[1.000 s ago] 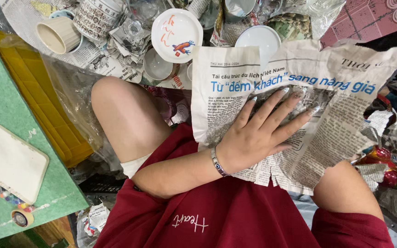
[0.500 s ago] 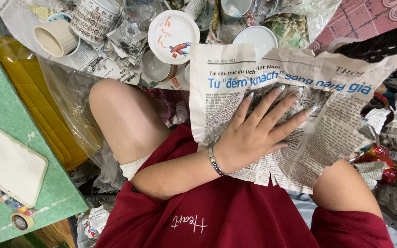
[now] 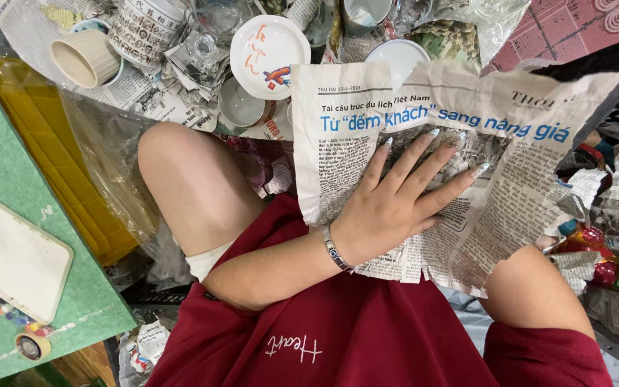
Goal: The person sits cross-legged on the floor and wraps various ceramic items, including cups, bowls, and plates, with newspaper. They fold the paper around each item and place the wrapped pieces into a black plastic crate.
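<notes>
On lap, crumpled newspaper (image 3: pixel 467 143), hand (image 3: pixel 395 208) flat

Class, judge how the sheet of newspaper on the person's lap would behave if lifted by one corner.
The newspaper sheet would probably flop and sag: it already lies creased and crumpled under the left hand. It looks thin and light for its area. Its ragged lower edge suggests it tears easily, so a sharp tug might rip it.

Newspaper sheet (image 3: pixel 460 165) right of frame centre, spread over the lap. Left hand (image 3: pixel 395 208) flat on it, fingers toward upper right. Bare knee (image 3: pixel 188 179) left of the sheet. Plate (image 3: pixel 269 44) and cups (image 3: pixel 120 43) along top edge, behind the knee. Board (image 3: pixel 16 258) at lower left, on the table (image 3: pixel 8 179).
</notes>
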